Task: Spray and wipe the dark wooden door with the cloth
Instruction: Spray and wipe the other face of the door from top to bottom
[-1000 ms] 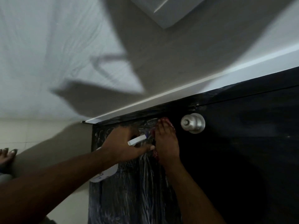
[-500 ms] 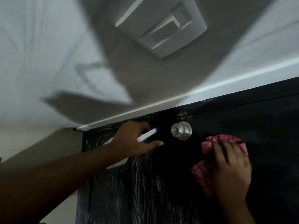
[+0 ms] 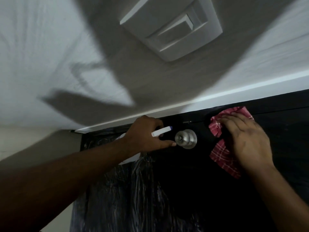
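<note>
spray bottle (image 3: pixel 161 131): I read the white nozzle lying low-left to high-right, tip toward knob (image 3: pixel 186 138).
left hand (image 3: pixel 143 138): fingers curled round spray bottle.
right hand (image 3: pixel 247 139): fingers flat, pressing cloth (image 3: pixel 219 153) on door (image 3: pixel 184 190).
change: cloth now higher, at the door's upper edge.

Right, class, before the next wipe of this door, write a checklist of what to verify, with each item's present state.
1. The cloth is pressed flat on the door under the right hand: ok.
2. The spray bottle is gripped by the left hand: ok.
3. The cloth lies apart from the door knob: ok.
4. The nozzle is aimed at the door: cannot tell.
5. The door is free of streaks below the left hand: not ok.
</note>
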